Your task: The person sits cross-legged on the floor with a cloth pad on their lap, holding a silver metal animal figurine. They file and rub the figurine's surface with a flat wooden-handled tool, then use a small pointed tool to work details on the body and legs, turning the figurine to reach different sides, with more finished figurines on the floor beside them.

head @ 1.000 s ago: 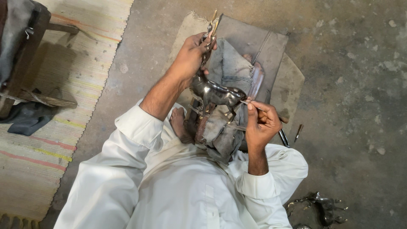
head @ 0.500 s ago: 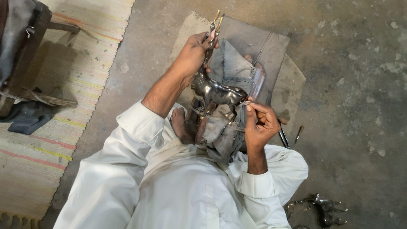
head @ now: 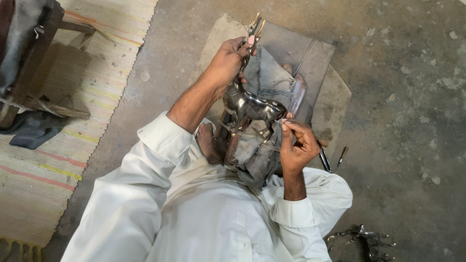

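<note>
Two hands work a polished metal animal figurine (head: 252,104): left hand (head: 228,60) clamped on its neck, right hand (head: 296,143) pinching a thin tool (head: 279,123) against its rump; grey cloth (head: 252,150) beneath, loose tools (head: 332,157) just right.

Tool tip pinched in right hand (head: 297,145): too small to identify. Left hand (head: 227,62) covers the metal animal figure's (head: 252,103) neck; lower legs buried in grey cloth (head: 255,150).

A floor-level metalcraft workshop: bare, stained concrete floor (head: 412,73), a striped woven mat (head: 73,121), grimy work cloths (head: 310,63), loose hand tools (head: 324,159), and another metal animal figure (head: 364,240) lying nearby.
</note>
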Available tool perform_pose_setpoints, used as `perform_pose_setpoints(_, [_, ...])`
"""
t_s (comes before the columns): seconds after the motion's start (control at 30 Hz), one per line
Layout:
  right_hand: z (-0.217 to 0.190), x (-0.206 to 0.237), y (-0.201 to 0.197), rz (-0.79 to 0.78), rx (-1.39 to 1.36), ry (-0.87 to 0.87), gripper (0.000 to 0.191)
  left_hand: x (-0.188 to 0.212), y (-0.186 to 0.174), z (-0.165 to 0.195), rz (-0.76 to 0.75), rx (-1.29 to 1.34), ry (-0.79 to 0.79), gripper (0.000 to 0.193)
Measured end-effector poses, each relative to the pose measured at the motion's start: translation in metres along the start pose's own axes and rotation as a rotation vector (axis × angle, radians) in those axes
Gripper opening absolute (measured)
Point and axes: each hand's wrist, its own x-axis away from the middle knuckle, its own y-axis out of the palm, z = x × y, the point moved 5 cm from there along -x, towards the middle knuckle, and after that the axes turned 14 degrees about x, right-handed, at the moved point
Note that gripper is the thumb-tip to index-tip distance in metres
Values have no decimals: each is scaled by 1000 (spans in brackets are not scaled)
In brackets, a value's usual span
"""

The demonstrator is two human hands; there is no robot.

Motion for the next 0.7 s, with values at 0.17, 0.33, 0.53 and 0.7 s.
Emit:
perform_pose_setpoints(0.17, [-3,2,2,-38,45,-63,16,1,1,1,-5,15,-12,34])
perform_pose_setpoints(0.33, [-1,3,0,-57,90,-34,17,-1,4,1,-37,-5,22,34])
perform_pose_setpoints(0.53, [-2,0,0,-80,133,-68,16,-2,4,0,-41,-19,25,34])
perform_pose_setpoints(0.7, [-13,-8,-2,-112,186,-102,15,-4,4,-3,-31,0,9,39])
